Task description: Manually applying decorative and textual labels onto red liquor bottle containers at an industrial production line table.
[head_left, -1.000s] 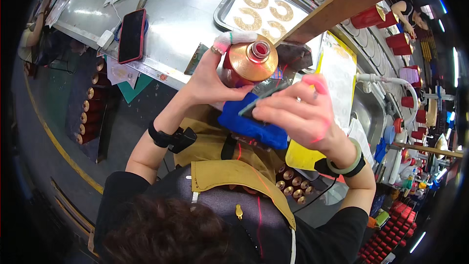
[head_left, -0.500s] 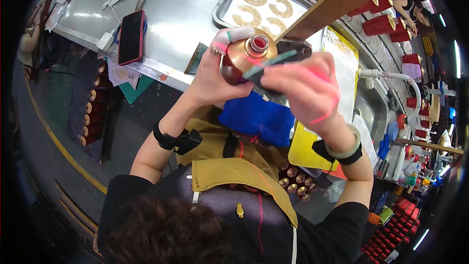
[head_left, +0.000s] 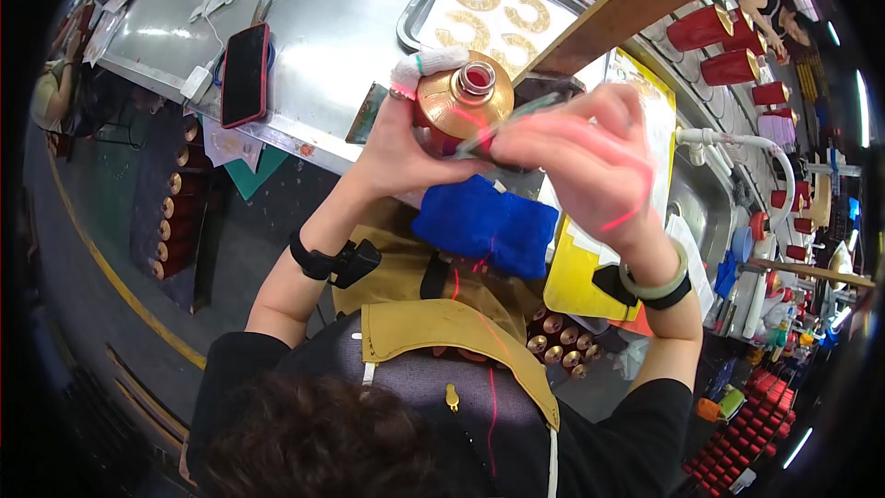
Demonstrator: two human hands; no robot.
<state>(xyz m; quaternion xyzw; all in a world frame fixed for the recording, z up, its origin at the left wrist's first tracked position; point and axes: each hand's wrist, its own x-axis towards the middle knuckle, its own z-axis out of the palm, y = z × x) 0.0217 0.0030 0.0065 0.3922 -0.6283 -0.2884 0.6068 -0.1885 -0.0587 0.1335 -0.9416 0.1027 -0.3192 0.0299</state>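
Note:
My left hand [head_left: 387, 155] is closed round a red bottle [head_left: 466, 100] with a gold shoulder and an uncapped neck that points up toward me. White wrapping covers one of its fingers, which lies along the gold shoulder. At the bottle's right side, my right hand [head_left: 590, 159] is closed on a thin pale-green stick-like tool [head_left: 530, 109], smeared by motion. The tool's lower end is beside the bottle; whether it touches cannot be told. A folded blue cloth [head_left: 484, 223] lies below the bottle, over my lap.
A metal tray [head_left: 406, 26] holds gold C-shaped pieces [head_left: 527, 13] on white paper. A phone [head_left: 244, 76] lies at the table's left edge. A wooden beam [head_left: 636, 11] slants overhead at right, near a sink [head_left: 708, 212]. Finished-looking bottles [head_left: 168, 207] stand below left.
The bottle has shifted slightly left and up with my left hand. My right hand has moved a little right, and the tool has turned slightly.

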